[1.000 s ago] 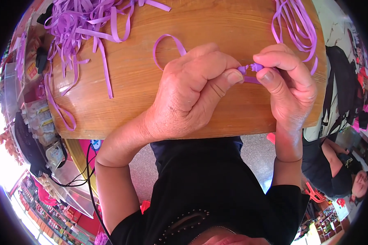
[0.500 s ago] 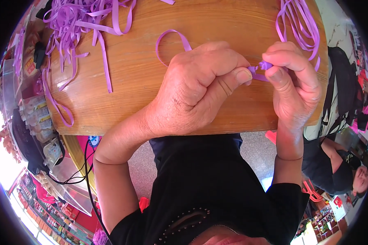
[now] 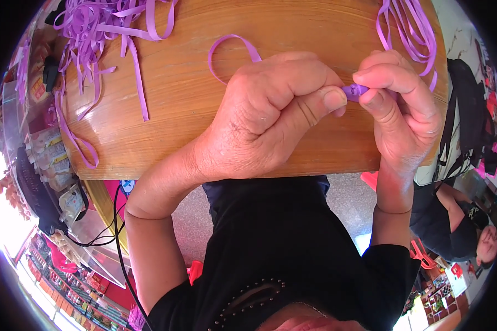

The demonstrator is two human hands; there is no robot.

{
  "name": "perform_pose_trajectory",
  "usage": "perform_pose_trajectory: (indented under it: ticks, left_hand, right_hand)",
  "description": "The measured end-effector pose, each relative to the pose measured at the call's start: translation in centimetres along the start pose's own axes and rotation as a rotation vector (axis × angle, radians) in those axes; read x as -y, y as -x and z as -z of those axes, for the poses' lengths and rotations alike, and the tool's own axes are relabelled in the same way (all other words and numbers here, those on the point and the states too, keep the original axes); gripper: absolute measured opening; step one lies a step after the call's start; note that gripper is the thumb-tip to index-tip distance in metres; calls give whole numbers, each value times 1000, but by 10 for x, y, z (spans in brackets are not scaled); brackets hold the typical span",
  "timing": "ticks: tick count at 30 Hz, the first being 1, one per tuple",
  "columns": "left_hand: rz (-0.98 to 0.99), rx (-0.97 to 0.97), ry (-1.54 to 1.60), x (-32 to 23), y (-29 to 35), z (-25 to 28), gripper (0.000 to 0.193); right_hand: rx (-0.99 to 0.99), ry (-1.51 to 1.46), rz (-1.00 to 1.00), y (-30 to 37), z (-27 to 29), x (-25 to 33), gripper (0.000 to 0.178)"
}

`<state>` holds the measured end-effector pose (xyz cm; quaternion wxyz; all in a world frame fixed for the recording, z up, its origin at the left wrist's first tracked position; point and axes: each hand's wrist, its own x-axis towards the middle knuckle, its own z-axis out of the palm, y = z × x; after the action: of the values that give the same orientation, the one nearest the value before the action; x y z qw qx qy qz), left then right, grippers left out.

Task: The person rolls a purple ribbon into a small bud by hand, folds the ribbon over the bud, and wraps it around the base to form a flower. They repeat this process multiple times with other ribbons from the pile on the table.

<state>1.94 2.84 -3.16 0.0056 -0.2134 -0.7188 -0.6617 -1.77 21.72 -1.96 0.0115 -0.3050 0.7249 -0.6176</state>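
Between both hands a purple ribbon is pinched, with a small bunched knot-like spot showing in the gap. My left hand grips one side of it between thumb and bent fingers. Close by on the right, my right hand pinches the other side with thumb and forefinger. A curved ribbon loop lies on the table behind my left hand; whether it belongs to the held ribbon is hidden by that hand.
A tangled heap of purple ribbons covers the far left of the wooden table. More looped ribbons lie at the far right. A dark bag hangs beyond the right edge. Another person is at the right; a black cable runs at the left.
My hands have drawn slightly closer along the ribbon, and the small gap at the knot-like spot has closed up. The view has shifted a little.
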Motion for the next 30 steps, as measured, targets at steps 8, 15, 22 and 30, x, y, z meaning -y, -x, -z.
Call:
perform_pose_trajectory:
  ticks: [8,15,22,30]
  left_hand:
    - [19,20,11,-2,0,2,14]
    - [94,-1,58,-1,2,2,13]
    - [155,-4,127,-3,4,0,13]
    - [131,-13,161,-2,4,0,13]
  right_hand:
    - [9,32,13,1,1,0,16]
    - [8,120,46,0,0,3,15]
    - [1,152,127,1,1,-1,16]
    - [16,144,96,0,0,3,16]
